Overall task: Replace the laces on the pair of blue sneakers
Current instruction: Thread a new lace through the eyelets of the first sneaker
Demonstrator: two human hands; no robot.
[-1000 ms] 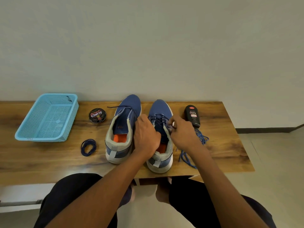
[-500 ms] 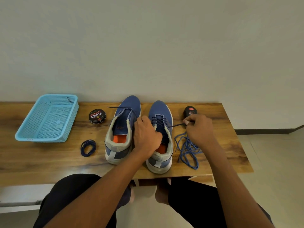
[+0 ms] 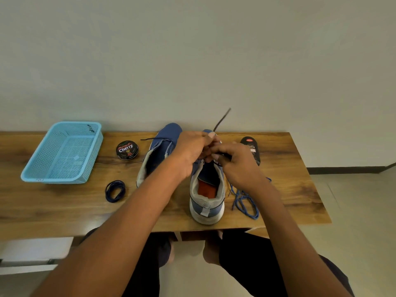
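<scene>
A light blue plastic basket (image 3: 62, 154), rectangular with perforated mesh walls, sits at the far left of the wooden tabletop (image 3: 64, 211), whose grain runs in brown streaks. Just right of it, near the back edge, lies a round black polish tin (image 3: 127, 150) with a glossy printed lid. Nearer the front edge, a dark navy lace (image 3: 115, 191) is wound into a small oval coil.

The left sneaker (image 3: 159, 151) stands in the middle of the tabletop, toe to the back edge, blue knit upper with a pale grey padded collar; a thin dark lace end trails from its eyelets toward the tin. The left forearm crosses over its heel. The left hand (image 3: 190, 152) is over the tongue of the right sneaker (image 3: 206, 189), fingers curled and pinching a dark lace (image 3: 221, 120) whose stiff end sticks up and back against the wall. The right sneaker shows an orange insole, a grey mesh heel and a thick white sole close to the front edge. The right hand (image 3: 235, 166) meets the left above the eyelets, fingers bent round another stretch of the same dark lace.

Beside the shoe, toward the right front, a brighter blue lace (image 3: 244, 200) lies in loose tangled loops. Behind the right hand a black oblong polish bottle (image 3: 251, 146) lies flat near the back edge.
</scene>
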